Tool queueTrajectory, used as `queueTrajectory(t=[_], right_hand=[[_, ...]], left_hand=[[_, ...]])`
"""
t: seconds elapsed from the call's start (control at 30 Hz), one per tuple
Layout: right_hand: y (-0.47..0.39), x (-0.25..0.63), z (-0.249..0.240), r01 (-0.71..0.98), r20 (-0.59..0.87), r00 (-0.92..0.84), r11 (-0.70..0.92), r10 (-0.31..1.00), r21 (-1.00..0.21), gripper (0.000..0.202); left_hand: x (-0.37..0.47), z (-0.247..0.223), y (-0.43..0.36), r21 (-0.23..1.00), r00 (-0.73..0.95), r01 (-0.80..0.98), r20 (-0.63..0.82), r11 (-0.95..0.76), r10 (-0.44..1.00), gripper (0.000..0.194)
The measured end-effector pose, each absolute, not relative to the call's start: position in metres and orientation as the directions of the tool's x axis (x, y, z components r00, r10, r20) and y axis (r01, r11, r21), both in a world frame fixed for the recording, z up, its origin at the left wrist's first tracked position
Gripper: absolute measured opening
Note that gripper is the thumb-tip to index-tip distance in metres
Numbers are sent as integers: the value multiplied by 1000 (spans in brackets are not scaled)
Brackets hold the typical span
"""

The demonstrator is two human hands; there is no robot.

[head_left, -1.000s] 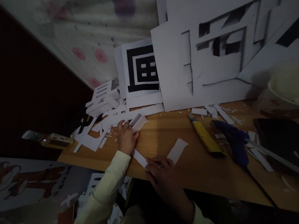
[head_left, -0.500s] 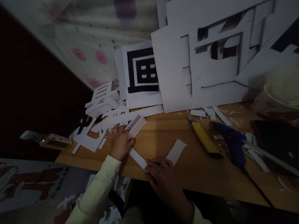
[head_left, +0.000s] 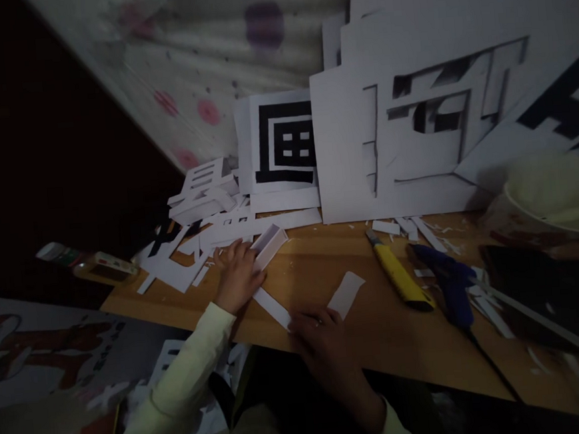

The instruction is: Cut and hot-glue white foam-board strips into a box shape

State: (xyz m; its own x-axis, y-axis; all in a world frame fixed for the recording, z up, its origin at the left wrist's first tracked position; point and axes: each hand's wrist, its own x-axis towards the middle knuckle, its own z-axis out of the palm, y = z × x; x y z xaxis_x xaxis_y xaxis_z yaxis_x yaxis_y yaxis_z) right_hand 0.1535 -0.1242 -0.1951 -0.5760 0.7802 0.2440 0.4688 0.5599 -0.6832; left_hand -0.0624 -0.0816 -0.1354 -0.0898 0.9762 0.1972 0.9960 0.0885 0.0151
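Observation:
My left hand (head_left: 236, 274) is closed on the near end of a small white folded paper box (head_left: 270, 245), whose open side faces up. From under that hand a narrow white strip (head_left: 271, 307) runs across the wood to my right hand (head_left: 322, 338). The right hand's fingers are pressed together on the strip's end near the table's front edge. A wider white paper piece (head_left: 346, 294) sticks out beyond the right fingers, its far end curled.
A yellow cutter (head_left: 399, 275), a blue glue gun (head_left: 447, 281) and a tub (head_left: 544, 210) are at the right. Paper scraps (head_left: 178, 266) and a bottle (head_left: 90, 265) lie left. White cut-out boards (head_left: 344, 146) stand at the back.
The camera view has shifted slightly, so the scene sits a little lower and to the right. Both hands keep nearly the same places on the paper pieces.

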Motion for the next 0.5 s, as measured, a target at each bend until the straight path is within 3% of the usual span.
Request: queueTrajectory(t=[0.1, 0.2, 0.3, 0.5], right_hand=[[-115, 170, -199, 499, 274, -522, 550, 808, -670, 31], [-106, 192, -204, 570, 290, -512, 573, 808, -589, 43], [-105, 208, -209, 604, 308, -523, 601, 795, -523, 54], [-114, 211, -219, 617, 379, -422, 567, 823, -546, 50]], left_hand=[[-66, -129, -92, 150, -88, 988, 307, 43, 948, 28], [-70, -122, -100, 276, -92, 961, 390, -21, 916, 13], [-72, -117, -104, 348, -117, 936, 453, -54, 884, 24], [-73, -125, -108, 457, -159, 886, 462, -80, 873, 32]])
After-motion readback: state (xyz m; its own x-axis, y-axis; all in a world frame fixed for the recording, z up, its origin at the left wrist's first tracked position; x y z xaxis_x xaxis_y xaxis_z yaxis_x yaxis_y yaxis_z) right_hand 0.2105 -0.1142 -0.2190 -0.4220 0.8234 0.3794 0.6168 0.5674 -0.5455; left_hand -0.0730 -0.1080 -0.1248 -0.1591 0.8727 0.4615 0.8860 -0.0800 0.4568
